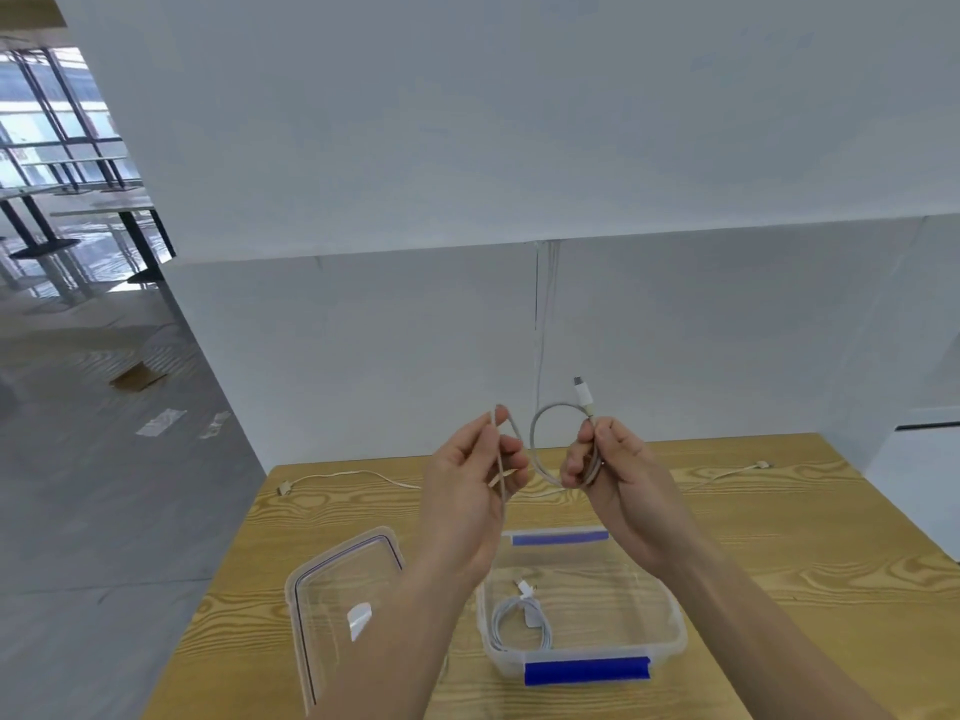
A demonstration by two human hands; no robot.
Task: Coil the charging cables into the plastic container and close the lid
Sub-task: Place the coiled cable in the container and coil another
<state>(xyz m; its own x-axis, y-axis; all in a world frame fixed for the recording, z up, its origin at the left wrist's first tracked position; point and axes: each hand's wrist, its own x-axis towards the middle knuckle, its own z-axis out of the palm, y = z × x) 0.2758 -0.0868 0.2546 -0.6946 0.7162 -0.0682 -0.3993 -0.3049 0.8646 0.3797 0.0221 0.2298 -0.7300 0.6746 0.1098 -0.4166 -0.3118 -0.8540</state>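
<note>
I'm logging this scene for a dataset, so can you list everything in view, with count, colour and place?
Table: one, light wood, under everything.
Container: one, clear with blue clips, front centre, open.
Coiled cable: one, white, inside the container.
Lid: one, clear, on the table left of the container.
Loose cable: one, white, stretched across the table's far side.
Held cable: one, grey-white, looped in the air between both hands.
Cardboard: one piece, brown, on the floor at left.
Left hand: pinching the held cable.
Right hand: gripping the loop near its plug.
</note>
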